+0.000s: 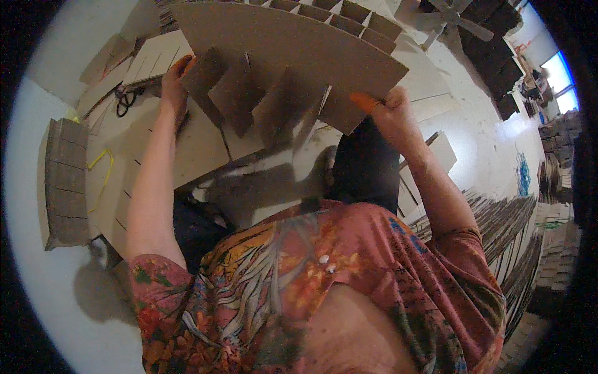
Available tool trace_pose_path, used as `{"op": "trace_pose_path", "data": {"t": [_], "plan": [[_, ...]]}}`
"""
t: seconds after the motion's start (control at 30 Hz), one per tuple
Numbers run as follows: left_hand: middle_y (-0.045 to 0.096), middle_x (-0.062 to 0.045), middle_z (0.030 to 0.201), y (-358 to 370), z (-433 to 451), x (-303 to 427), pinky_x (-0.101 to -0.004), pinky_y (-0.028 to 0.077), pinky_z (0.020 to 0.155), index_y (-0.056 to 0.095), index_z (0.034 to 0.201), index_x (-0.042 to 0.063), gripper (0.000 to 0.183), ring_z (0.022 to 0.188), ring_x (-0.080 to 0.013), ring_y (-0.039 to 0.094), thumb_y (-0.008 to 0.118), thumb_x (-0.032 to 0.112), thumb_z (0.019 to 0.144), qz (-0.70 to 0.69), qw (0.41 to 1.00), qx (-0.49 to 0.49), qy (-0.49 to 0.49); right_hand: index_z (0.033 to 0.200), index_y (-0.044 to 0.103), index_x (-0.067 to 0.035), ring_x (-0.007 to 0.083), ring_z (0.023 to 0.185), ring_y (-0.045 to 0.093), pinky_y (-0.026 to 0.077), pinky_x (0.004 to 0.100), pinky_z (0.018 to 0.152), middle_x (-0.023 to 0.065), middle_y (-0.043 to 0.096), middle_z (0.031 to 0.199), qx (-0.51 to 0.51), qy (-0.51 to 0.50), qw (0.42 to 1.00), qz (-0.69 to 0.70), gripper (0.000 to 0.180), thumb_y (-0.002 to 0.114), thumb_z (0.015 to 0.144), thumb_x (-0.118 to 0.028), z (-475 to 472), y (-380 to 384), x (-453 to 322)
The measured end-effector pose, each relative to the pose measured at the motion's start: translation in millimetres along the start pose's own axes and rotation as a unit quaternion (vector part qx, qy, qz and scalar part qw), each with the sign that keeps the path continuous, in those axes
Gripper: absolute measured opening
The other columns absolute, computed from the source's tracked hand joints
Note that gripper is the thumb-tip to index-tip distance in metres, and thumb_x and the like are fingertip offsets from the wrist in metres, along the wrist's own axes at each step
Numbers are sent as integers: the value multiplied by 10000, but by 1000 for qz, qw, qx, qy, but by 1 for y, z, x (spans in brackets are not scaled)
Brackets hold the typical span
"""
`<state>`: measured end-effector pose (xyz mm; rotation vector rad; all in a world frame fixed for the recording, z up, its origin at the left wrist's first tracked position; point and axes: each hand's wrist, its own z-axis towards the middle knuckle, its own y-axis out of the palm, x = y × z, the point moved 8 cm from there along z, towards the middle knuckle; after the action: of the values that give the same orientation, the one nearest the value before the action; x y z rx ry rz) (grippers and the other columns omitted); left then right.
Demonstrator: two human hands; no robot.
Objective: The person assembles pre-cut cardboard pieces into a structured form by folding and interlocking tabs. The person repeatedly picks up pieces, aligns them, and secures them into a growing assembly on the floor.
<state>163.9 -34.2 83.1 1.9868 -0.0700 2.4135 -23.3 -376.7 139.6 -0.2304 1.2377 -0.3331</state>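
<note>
A cardboard divider strip (289,42) is raised before me, with several cross pieces (236,100) hanging below it. My left hand (176,86), with orange covering on its fingers, grips the left end. At the right end my right hand (392,112) pinches the cardboard between thumb and fingers; orange covers a fingertip here too. Past the strip's upper edge shows a cardboard partition grid (322,14) of open cells. Whether that grid is joined to the held strip cannot be told. Under the cardboard lie flat slotted sheets (201,140).
At the left stands a bundle of slotted cardboard (67,182), close to a yellow strap (110,170). Stacked strips (495,224) rise by my right elbow. A fan (453,18), blue twine (522,175) and dark cardboard stacks (495,61) are at the right. A person (542,82) is far off.
</note>
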Motion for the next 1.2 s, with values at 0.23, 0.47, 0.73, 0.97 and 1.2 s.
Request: {"op": "trace_pose_path", "data": {"t": [0.23, 0.47, 0.73, 0.97, 1.2], "plan": [[556, -100, 1116, 14, -118, 49, -291, 411, 819, 514, 1170, 5, 350, 994, -183, 511, 520, 223, 896, 142, 942, 215, 217, 1239, 489, -85, 152, 963, 596, 483, 290, 787, 125, 642, 1005, 14, -165, 968, -190, 522, 605, 752, 64, 0, -8, -70], [594, -133, 942, 98, -181, 34, -331, 458, 701, 570, 1035, 28, 302, 812, -251, 578, 663, 153, 776, 247, 923, 33, 292, 1237, 493, -128, 242, 501, 527, 447, 292, 532, 196, 608, 829, 5, -220, 959, -177, 490, 590, 774, -2, -9, -12, -68], [611, -149, 779, 93, -164, 5, -325, 473, 601, 597, 916, 7, 171, 682, -278, 603, 653, 38, 758, 249, 923, 72, 284, 1241, 479, -74, 314, 836, 611, 484, 314, 691, 172, 590, 999, -70, -173, 944, -271, 490, 553, 770, 40, -19, -7, -64], [608, -159, 915, 92, -163, -2, -289, 457, 688, 596, 976, 4, 195, 796, -257, 593, 629, 71, 796, 245, 939, 32, 240, 1253, 451, -56, 384, 657, 576, 474, 400, 583, 215, 578, 795, -99, -202, 942, -248, 523, 499, 744, 53, -16, 24, -33], [559, -68, 1063, 56, -156, 22, -248, 404, 827, 491, 1172, -12, 305, 919, -140, 523, 511, 135, 905, 97, 970, 131, 180, 1242, 434, -32, 373, 828, 574, 477, 401, 680, 205, 578, 933, 62, -225, 939, -254, 486, 600, 793, -122, -7, -13, -29]]}}
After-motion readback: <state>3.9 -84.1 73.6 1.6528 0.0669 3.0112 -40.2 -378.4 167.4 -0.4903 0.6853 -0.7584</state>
